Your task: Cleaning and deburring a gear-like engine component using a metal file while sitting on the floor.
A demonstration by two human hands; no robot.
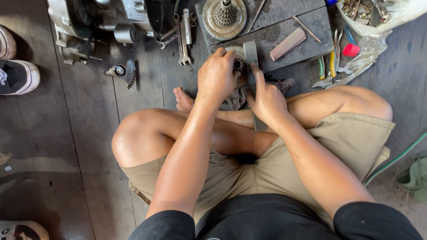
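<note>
I sit cross-legged on a dark wooden floor. My left hand (216, 75) grips a round toothed gear part (239, 66) that rests at the near edge of a dark wooden block (284, 31). My right hand (267, 100) holds a flat grey metal bar (251, 55); its far end lies against the gear and its near end sticks out below my palm. A dirty rag (238, 98) lies under both hands.
A larger gear assembly (224, 17) stands on the block. Wrenches (183, 35) and an engine case (102, 22) lie at the far left. Pliers (331, 66), a red cap (351, 50) and a bag of parts (378, 13) sit at right. Shoes (18, 75) at left.
</note>
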